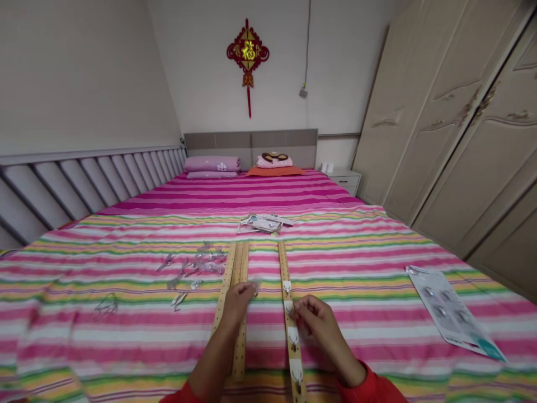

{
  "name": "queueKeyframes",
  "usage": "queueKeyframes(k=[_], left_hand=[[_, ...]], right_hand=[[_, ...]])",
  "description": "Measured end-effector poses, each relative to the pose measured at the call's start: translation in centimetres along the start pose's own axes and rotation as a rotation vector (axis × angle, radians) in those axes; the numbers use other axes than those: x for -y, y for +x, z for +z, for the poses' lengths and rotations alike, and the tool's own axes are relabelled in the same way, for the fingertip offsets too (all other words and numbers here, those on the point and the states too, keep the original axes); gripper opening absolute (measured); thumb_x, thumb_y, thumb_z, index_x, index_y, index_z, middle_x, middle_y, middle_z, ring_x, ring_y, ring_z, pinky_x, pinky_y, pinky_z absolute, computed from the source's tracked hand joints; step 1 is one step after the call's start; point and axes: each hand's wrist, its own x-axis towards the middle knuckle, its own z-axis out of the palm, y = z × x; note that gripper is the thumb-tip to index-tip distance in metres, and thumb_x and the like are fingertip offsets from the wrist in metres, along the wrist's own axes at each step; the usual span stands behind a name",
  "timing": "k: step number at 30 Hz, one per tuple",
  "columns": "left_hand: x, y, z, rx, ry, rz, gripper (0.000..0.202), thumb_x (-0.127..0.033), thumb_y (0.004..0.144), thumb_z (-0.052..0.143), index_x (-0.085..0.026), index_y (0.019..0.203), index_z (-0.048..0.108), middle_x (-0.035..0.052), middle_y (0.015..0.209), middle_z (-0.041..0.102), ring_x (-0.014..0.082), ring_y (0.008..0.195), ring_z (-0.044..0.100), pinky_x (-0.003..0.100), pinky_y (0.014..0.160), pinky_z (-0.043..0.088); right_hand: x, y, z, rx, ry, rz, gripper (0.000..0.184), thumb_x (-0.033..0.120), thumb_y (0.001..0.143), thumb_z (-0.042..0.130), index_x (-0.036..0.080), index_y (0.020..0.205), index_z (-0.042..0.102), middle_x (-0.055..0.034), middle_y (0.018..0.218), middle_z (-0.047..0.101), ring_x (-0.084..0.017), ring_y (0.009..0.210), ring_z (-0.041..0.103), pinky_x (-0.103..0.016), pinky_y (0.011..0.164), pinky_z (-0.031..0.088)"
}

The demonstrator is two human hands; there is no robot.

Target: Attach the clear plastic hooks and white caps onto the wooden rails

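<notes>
A long wooden strip (pixel 283 260) with rows of holes lies lengthwise on the bed in front of me. Several small white-backed adhesive hooks (pixel 292 336) sit along it in a row. My right hand (pixel 316 319) is closed, thumb and forefinger at the edge of one white hook (pixel 289 307) on the strip. To its left, my left hand (pixel 238 302) pinches a small clear plastic piece (pixel 257 284), whose exact kind I cannot make out. Under my left forearm run more wooden strips (pixel 239 347), side by side and partly hidden by the arm.
Loose hooks in clear wrappers (pixel 205 260) are scattered left of the strips, with a thin wire tangle (pixel 107 304) farther left. Packaging cards (pixel 264 223) are piled beyond. A hook blister pack (pixel 453 310) lies at right. Striped sheets (pixel 356 252) cover the bed.
</notes>
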Motion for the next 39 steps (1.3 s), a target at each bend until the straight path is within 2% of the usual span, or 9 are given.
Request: queueKeyframes(k=[4, 7, 11, 14, 17, 20, 29, 35, 39], left_hand=[[-0.4, -1.4, -0.8, 0.063, -0.32, -0.15, 0.046, -0.052, 0.062, 0.068, -0.013, 0.085, 0.071, -0.0021, 0.056, 0.056, 0.0076, 0.048, 0.043, 0.02, 0.049, 0.03], [-0.5, -2.6, -2.1, 0.062, -0.355, -0.116, 0.047, -0.053, 0.061, 0.07, -0.013, 0.085, 0.072, -0.0016, 0.056, 0.058, 0.0084, 0.05, 0.046, 0.021, 0.051, 0.034], [0.4, -3.3, -5.0, -0.022, -0.203, -0.014, 0.045, -0.052, 0.069, 0.063, -0.014, 0.093, 0.072, 0.0054, 0.078, 0.07, 0.0183, 0.072, 0.061, 0.029, 0.067, 0.047], [1.8, -3.4, -7.9, -0.192, -0.006, 0.133, 0.039, -0.046, 0.076, 0.056, -0.017, 0.095, 0.072, 0.0079, 0.094, 0.07, 0.0237, 0.091, 0.061, 0.035, 0.08, 0.048], [3.2, -3.5, -10.4, -0.389, 0.26, 0.318, 0.036, -0.038, 0.081, 0.047, -0.018, 0.098, 0.071, 0.0086, 0.087, 0.065, 0.0242, 0.088, 0.058, 0.038, 0.079, 0.048], [4.5, -3.6, -11.9, -0.423, 0.466, 0.396, 0.037, -0.032, 0.085, 0.04, -0.017, 0.102, 0.07, 0.0073, 0.078, 0.059, 0.0223, 0.078, 0.057, 0.037, 0.073, 0.048], [7.3, -2.9, -11.5, -0.433, 0.415, 0.332, 0.033, -0.036, 0.088, 0.04, -0.019, 0.102, 0.065, 0.0087, 0.094, 0.067, 0.0243, 0.088, 0.062, 0.039, 0.078, 0.049], [7.0, -2.2, -11.6, -0.393, 0.386, 0.371, 0.027, -0.031, 0.086, 0.041, -0.019, 0.094, 0.064, 0.0086, 0.094, 0.068, 0.0231, 0.091, 0.062, 0.038, 0.082, 0.047], [6.2, -1.5, -11.8, -0.382, 0.397, 0.306, 0.02, -0.03, 0.084, 0.044, -0.021, 0.082, 0.061, 0.0048, 0.081, 0.067, 0.0209, 0.077, 0.062, 0.033, 0.071, 0.047]], right_hand=[[0.0, -0.3, 1.3, 0.075, -0.073, -0.058, 0.03, 0.047, 0.065, 0.066, 0.018, 0.062, 0.058, 0.0046, 0.051, 0.048, -0.01, 0.046, 0.041, -0.023, 0.043, 0.031], [0.3, -0.4, 2.4, 0.165, -0.16, -0.083, 0.024, 0.042, 0.068, 0.063, 0.018, 0.07, 0.061, 0.0046, 0.053, 0.047, -0.011, 0.048, 0.042, -0.024, 0.047, 0.033], [1.0, -0.4, 4.2, 0.286, -0.282, -0.14, 0.017, 0.033, 0.069, 0.061, 0.016, 0.073, 0.063, 0.0023, 0.059, 0.052, -0.012, 0.055, 0.045, -0.025, 0.054, 0.035], [1.5, -0.5, 5.7, 0.359, -0.354, -0.147, 0.014, 0.028, 0.069, 0.06, 0.016, 0.074, 0.064, 0.0016, 0.061, 0.054, -0.011, 0.054, 0.044, -0.024, 0.052, 0.034], [1.8, -0.7, 7.3, 0.408, -0.415, -0.142, 0.011, 0.023, 0.069, 0.059, 0.016, 0.075, 0.066, 0.0012, 0.062, 0.056, -0.012, 0.056, 0.046, -0.024, 0.052, 0.034], [1.8, -1.0, 8.8, 0.436, -0.437, -0.111, 0.009, 0.018, 0.068, 0.058, 0.016, 0.074, 0.065, 0.0012, 0.062, 0.057, -0.013, 0.059, 0.05, -0.023, 0.055, 0.036], [0.6, -0.6, 13.1, 0.526, -0.476, -0.168, 0.01, 0.011, 0.065, 0.055, 0.016, 0.07, 0.061, -0.0009, 0.068, 0.062, -0.015, 0.066, 0.056, -0.024, 0.061, 0.04], [-1.8, 0.2, 16.2, 0.49, -0.461, -0.115, 0.008, 0.011, 0.065, 0.056, 0.015, 0.07, 0.061, -0.0013, 0.066, 0.061, -0.016, 0.065, 0.057, -0.023, 0.059, 0.041], [-3.3, 0.1, 17.6, 0.465, -0.459, -0.106, 0.011, 0.008, 0.063, 0.056, 0.015, 0.069, 0.062, -0.0006, 0.065, 0.061, -0.015, 0.064, 0.057, -0.022, 0.057, 0.04]])
